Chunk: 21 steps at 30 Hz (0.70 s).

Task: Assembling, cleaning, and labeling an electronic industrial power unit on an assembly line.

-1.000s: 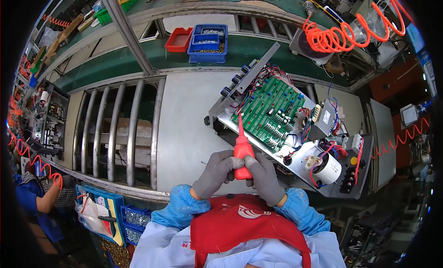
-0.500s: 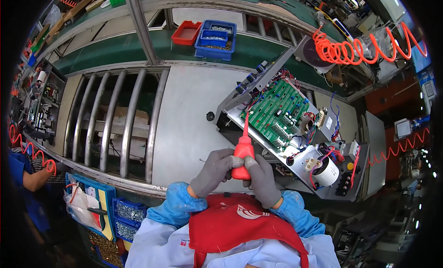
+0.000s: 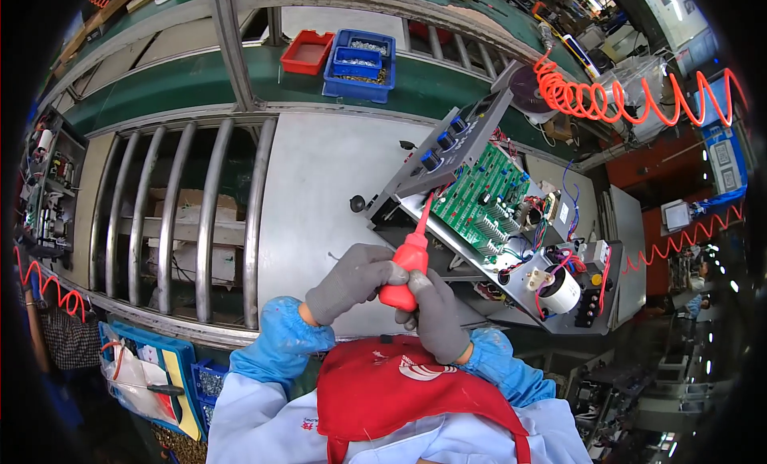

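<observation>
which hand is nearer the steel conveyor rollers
Left. The left hand is to the right of the steel conveyor rollers, with part of the pale panel between; the right hand is farther right, across the red squeeze bottle that both hold.

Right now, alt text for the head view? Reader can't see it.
Gloved left hand and right hand grip a red squeeze bottle, its tapered nozzle pointing toward the left end of a green circuit board in an open metal chassis. A grey panel with blue knobs tilts beside the board; a blue parts bin sits beyond.
</observation>
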{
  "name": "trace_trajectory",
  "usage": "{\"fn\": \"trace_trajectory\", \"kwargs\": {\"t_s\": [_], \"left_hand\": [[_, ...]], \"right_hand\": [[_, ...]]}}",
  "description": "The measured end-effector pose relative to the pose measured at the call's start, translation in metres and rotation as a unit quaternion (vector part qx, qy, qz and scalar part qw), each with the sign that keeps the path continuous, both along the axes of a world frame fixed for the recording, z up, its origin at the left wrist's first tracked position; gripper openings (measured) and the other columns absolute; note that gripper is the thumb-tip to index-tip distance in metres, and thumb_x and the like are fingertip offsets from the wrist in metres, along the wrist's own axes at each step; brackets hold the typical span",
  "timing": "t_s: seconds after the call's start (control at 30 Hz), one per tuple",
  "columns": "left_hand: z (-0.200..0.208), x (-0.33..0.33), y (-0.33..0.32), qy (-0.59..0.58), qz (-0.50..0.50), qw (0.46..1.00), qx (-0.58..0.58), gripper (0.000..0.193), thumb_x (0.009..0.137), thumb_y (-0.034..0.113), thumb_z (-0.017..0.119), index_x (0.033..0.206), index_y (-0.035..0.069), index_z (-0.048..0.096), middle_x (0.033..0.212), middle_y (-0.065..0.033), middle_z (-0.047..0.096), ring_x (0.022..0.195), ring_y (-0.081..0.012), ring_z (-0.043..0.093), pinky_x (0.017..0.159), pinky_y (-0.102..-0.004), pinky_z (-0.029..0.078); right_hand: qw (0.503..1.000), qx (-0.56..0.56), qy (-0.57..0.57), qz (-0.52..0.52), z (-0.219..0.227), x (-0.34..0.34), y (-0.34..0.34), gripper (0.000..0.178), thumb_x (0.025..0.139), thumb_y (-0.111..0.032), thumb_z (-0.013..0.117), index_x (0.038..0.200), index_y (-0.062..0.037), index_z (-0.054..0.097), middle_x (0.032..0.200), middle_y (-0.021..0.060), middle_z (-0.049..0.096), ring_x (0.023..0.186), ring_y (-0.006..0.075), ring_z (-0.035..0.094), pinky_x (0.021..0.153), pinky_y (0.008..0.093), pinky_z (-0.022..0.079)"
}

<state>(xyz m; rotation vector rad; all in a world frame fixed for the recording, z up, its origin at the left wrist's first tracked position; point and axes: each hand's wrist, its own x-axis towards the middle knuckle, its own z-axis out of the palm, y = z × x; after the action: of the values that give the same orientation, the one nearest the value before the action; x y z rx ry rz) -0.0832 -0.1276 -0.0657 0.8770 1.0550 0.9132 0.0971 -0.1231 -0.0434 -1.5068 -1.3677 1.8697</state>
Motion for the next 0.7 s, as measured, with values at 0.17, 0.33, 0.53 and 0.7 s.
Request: {"fn": "trace_trajectory", "kwargs": {"t_s": [0.17,0.33,0.53,0.7], "left_hand": [[-0.006,-0.018,0.013,0.003,-0.047,0.999,0.013,0.040,0.079,0.038,0.061,0.083,-0.001,0.065,0.060,-0.0012,0.051,0.050,-0.0079,0.043,0.044,-0.0245,0.031],[-0.010,-0.030,0.025,0.005,-0.055,0.998,0.039,0.040,0.080,0.039,0.065,0.069,0.001,0.063,0.055,-0.0025,0.049,0.045,-0.0102,0.045,0.041,-0.0271,0.032],[0.003,-0.041,0.042,0.052,-0.091,0.992,0.069,0.036,0.079,0.038,0.062,0.069,0.004,0.062,0.054,-0.0005,0.047,0.045,-0.0083,0.041,0.040,-0.0265,0.028],[0.001,-0.040,0.041,0.031,-0.072,0.992,0.100,0.036,0.079,0.037,0.063,0.065,0.005,0.060,0.052,-0.0004,0.046,0.042,-0.0094,0.041,0.038,-0.0268,0.029]], "right_hand": [[0.998,-0.003,0.039,-0.040,0.001,-0.018,-0.005,0.044,0.100,-0.046,0.039,0.106,-0.0041,0.052,0.073,0.0079,0.058,0.056,0.0109,0.050,0.052,0.0252,0.041],[0.997,-0.001,0.046,-0.062,0.007,-0.035,-0.004,0.046,0.101,-0.045,0.037,0.105,-0.0026,0.052,0.073,0.0090,0.057,0.057,0.0126,0.049,0.054,0.0269,0.042],[0.988,-0.044,0.113,-0.093,0.001,-0.046,0.002,0.040,0.101,-0.041,0.038,0.107,-0.0040,0.051,0.085,0.0107,0.058,0.062,0.0150,0.050,0.055,0.0285,0.040],[0.981,-0.066,0.139,-0.114,-0.001,-0.050,0.001,0.038,0.100,-0.041,0.040,0.110,-0.0059,0.049,0.093,0.0091,0.057,0.064,0.0153,0.051,0.055,0.0286,0.039]]}}
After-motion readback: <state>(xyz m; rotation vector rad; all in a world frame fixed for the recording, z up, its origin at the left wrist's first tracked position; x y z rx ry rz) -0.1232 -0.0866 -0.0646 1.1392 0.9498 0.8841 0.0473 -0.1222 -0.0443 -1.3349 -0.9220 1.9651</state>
